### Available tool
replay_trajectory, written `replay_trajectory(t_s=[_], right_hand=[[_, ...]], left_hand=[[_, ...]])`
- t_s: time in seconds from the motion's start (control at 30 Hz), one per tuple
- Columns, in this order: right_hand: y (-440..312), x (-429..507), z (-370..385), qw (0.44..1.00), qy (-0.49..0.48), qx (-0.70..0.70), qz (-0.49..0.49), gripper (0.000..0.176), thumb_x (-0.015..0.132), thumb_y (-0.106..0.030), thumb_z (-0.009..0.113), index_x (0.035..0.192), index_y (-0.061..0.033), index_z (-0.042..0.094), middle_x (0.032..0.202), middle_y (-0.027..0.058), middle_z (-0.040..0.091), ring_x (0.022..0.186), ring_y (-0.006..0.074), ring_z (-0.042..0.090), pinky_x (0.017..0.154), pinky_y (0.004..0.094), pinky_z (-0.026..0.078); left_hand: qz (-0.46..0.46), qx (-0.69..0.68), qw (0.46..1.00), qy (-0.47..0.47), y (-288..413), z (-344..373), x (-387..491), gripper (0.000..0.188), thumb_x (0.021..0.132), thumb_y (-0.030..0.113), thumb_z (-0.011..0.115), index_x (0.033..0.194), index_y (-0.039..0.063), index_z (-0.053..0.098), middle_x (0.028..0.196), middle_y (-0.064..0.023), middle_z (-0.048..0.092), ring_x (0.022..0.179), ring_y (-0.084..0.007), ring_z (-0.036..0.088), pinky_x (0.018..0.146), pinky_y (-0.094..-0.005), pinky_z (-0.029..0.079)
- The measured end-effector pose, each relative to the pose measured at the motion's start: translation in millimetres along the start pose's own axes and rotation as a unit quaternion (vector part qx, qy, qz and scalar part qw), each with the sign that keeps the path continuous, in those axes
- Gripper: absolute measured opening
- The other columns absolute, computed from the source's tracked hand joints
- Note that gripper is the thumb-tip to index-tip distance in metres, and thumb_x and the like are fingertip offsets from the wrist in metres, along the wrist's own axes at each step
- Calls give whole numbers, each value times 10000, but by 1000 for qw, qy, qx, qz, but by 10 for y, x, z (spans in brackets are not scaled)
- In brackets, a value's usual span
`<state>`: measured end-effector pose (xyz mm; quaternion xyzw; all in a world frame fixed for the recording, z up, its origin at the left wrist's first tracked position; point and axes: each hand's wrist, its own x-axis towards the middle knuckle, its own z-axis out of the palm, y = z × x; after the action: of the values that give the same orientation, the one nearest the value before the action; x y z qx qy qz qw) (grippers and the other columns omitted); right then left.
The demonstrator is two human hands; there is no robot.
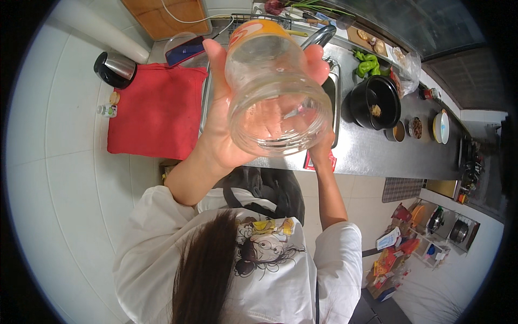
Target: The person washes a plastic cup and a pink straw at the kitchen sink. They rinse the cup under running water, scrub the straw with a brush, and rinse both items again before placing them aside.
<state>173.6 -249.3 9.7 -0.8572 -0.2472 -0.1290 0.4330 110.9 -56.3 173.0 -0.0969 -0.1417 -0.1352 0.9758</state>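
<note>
My left hand (222,129) holds a clear glass jar (267,65) close before the camera, its open, threaded mouth towards me. The thumb lies along the jar's left side and fingertips curl round its right side. Wet-looking marks show on the glass, and an orange label is at the far end. My right hand (323,141) is lower, behind the jar at the sink's near right edge; its fingers are mostly hidden, so what it holds cannot be told. A red packet (332,159) lies beside that wrist on the counter edge. The steel sink (338,81) and faucet (321,35) are partly covered by the jar.
Left of the sink are a red cloth (158,113), an electric kettle (117,69) and a phone (185,51). To the right stand a black pot (366,103), green peppers (367,64), a small metal cup (395,133) and bowls (442,127).
</note>
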Motion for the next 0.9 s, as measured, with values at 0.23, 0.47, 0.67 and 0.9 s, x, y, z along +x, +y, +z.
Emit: replay_trajectory(t_s=[0.23,0.47,0.67,0.9], right_hand=[[-118,87,-268,998,46,11,-47,244,756,70,654,962,-53,610,886,93,613,732,214,600,579,295,472],[-584,156,-1001,958,157,-101,-218,329,724,108,689,1016,-25,613,891,122,572,749,202,558,573,250,449],[-869,336,-1179,931,83,-120,-336,396,600,41,720,985,-45,685,853,73,573,593,145,537,454,220,396],[-1091,575,-1235,876,-34,-266,-401,462,561,-21,662,1021,-63,687,798,30,549,561,98,473,427,214,359]], left_hand=[[28,-15,999,43,77,-70,-113,845,744,658,565,1326,66,413,1401,-75,389,1318,-220,340,1061,-550,283],[67,-32,994,76,257,-365,-256,734,787,524,630,1341,100,402,1426,-70,352,1316,-222,345,1101,-538,231],[111,62,980,153,258,-592,-235,790,814,598,527,1330,23,363,1377,-124,399,1277,-280,386,1056,-479,342],[207,262,905,264,249,-646,-202,733,874,622,388,1299,25,395,1269,-142,509,1180,-286,493,992,-434,427]])
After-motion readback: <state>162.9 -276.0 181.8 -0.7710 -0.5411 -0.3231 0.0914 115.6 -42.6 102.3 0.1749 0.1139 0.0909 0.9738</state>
